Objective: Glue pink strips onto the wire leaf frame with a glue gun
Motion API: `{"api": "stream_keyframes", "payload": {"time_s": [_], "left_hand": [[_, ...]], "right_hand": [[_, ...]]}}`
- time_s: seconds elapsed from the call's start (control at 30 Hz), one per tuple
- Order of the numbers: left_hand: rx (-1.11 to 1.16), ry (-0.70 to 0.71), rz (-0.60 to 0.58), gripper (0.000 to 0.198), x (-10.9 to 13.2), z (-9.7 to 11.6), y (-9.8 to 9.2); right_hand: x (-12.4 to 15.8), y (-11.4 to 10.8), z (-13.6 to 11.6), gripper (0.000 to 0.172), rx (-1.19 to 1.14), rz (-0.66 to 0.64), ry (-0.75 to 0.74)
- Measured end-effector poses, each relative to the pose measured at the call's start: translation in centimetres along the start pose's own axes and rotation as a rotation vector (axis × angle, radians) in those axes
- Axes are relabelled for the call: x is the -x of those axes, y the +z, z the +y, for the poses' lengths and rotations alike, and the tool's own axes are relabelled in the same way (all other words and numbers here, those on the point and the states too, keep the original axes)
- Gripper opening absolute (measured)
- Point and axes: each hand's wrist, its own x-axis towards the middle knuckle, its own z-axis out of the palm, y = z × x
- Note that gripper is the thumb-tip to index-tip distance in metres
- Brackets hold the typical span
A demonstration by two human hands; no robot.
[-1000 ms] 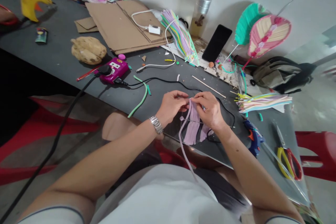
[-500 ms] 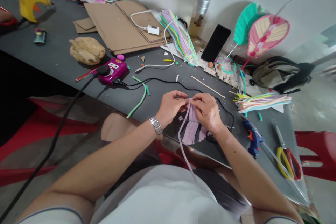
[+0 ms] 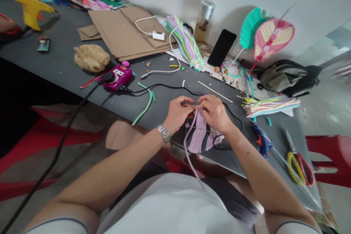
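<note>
My left hand [image 3: 179, 112] and my right hand [image 3: 214, 112] meet near the table's front edge, their fingertips pinching the top of a lilac pipe cleaner [image 3: 187, 150]. Its loose end hangs down past the edge towards my shirt. Just below the fingers are rows of lilac pipe cleaners [image 3: 197, 139] lying side by side across a thin frame, with a second patch partly covered by my right hand. The exact spot where the fingertips grip is hidden. Right of my right forearm lies a blue glue gun [image 3: 261, 140] with a clear glue stick in it.
Scissors [image 3: 296, 161] lie at the right edge, below a pipe-cleaner bundle [image 3: 271, 106]. A black cord [image 3: 170, 85] runs from the magenta power socket [image 3: 117, 77] behind my hands. Further back are cardboard [image 3: 115, 31], a phone [image 3: 222, 47] and a pink leaf-shaped fan [image 3: 274, 40].
The view has shifted slightly. My right hand's fingers are more bent, and its hand has tilted, uncovering more of the lilac rows. Both hands keep pinching the pipe cleaner.
</note>
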Motion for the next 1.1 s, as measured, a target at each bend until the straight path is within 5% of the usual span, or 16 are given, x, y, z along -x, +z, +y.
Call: {"api": "stream_keyframes", "payload": {"time_s": [0.17, 0.4, 0.57, 0.83, 1.1], "left_hand": [[-0.028, 0.002, -0.066, 0.023, 0.2, 0.1, 0.4], [-0.055, -0.012, -0.1, 0.024, 0.3, 0.8, 0.9], [-0.144, -0.061, -0.148, 0.005, 0.0, 1.3, 1.2], [-0.45, 0.003, -0.23, 0.018, -0.6, 3.4, 1.5], [-1.09, 0.38, -0.359, 0.016, -1.1, 5.1, 2.1]], "right_hand": [[-1.7, -2.7, 0.9, 0.017, -0.179, -0.049, 0.121], [-2.3, -5.0, 1.4, 0.013, -0.169, -0.389, 0.228], [-1.8, -4.9, 1.1, 0.013, -0.224, -0.343, 0.279], [-1.0, -4.5, 0.5, 0.014, -0.158, -0.245, 0.231], [-0.4, -4.1, 0.5, 0.015, -0.059, -0.236, 0.178]]}}
